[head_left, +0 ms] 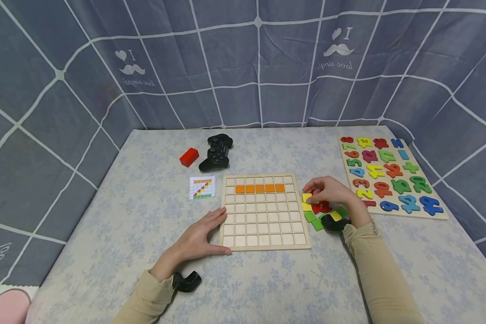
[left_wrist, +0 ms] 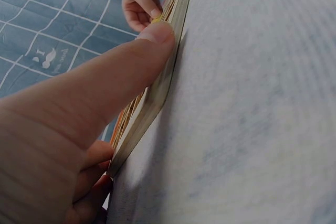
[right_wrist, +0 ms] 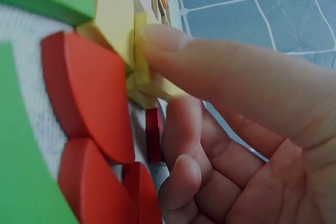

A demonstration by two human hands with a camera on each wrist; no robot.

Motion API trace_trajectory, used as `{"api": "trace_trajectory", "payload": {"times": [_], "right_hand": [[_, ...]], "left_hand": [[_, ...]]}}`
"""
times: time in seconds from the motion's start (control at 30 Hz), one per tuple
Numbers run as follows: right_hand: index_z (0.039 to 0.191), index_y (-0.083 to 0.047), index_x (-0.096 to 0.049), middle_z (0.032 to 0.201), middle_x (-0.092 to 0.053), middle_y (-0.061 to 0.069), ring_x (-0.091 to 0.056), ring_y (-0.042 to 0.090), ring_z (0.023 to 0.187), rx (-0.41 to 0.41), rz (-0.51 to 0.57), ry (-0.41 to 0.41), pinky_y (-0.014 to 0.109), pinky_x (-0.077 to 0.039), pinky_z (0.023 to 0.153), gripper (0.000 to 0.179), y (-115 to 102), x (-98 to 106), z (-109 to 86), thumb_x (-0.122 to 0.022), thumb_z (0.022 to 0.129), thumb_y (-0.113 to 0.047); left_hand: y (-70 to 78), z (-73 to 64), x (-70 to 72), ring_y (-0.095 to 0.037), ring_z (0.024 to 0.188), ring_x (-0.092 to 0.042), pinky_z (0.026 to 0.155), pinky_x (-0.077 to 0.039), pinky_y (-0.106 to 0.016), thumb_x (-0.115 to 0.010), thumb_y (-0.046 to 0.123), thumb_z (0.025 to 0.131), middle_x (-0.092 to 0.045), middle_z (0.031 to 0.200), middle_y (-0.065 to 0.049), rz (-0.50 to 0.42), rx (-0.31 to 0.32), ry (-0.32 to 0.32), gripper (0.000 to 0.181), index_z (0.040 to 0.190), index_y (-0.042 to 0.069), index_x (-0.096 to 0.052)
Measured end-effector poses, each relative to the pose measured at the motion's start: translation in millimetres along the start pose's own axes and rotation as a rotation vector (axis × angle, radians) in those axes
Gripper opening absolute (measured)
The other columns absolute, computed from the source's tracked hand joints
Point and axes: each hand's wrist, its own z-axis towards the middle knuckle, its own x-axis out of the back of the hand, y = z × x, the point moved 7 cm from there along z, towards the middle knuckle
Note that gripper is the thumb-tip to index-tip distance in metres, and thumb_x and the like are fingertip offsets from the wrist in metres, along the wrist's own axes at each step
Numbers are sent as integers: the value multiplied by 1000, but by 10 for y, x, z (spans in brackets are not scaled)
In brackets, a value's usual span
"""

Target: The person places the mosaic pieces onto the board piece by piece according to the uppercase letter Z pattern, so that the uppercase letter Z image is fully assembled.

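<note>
A wooden grid board [head_left: 266,248] lies flat with a row of orange tiles [head_left: 260,188] near its far side. My left hand [head_left: 200,238] spans its near-left corner, fingertips at the left edge and thumb along the near edge. Just right of the board, my right hand [head_left: 328,191] pinches a yellow tile [right_wrist: 140,51] between thumb and index finger, over other yellow tiles [right_wrist: 113,11]. Red pieces [right_wrist: 100,98] with curved sides and green tiles [head_left: 317,224] lie in the same loose pile, partly hidden under the hand and wrist.
A pattern card [head_left: 202,187] with a coloured grid lies left of the board. Beyond it are a red block [head_left: 189,157] and a black game controller [head_left: 217,153]. A number-and-sign puzzle board [head_left: 393,180] occupies the right side. A grid-patterned curtain [head_left: 235,63] hangs behind the table.
</note>
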Motion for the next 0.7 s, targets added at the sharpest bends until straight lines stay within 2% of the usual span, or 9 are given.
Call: {"api": "trace_trajectory", "payload": {"times": [0.23, 0.47, 0.7], "right_hand": [[91, 0, -62, 74, -59, 6, -51, 20, 66, -14, -17, 29, 27, -44, 59, 22, -87, 28, 15, -75, 80, -14], [94, -3, -67, 80, -65, 4, -52, 19, 68, 63, -58, 84, 30, -45, 62, 16, -347, 16, 0, -71, 85, -16], [97, -6, -71, 86, -67, 3, -51, 19, 69, 107, -82, 132, 31, -44, 61, 12, -496, -139, 87, -64, 89, -10]], "left_hand": [[-4, 10, -8, -23, 140, -22, 113, -23, -40, -75, 59, 68, -27, 152, -3, 4, 6, -6, 100, 143, 4, -38], [2, 7, -4, -24, 140, -22, 112, -24, -41, -75, 58, 68, -28, 152, -4, 1, -2, 3, 100, 143, 3, -38], [14, 3, 4, -27, 139, -24, 111, -25, -44, -75, 57, 69, -29, 151, -7, -3, -19, 14, 99, 142, 1, -39]]}}
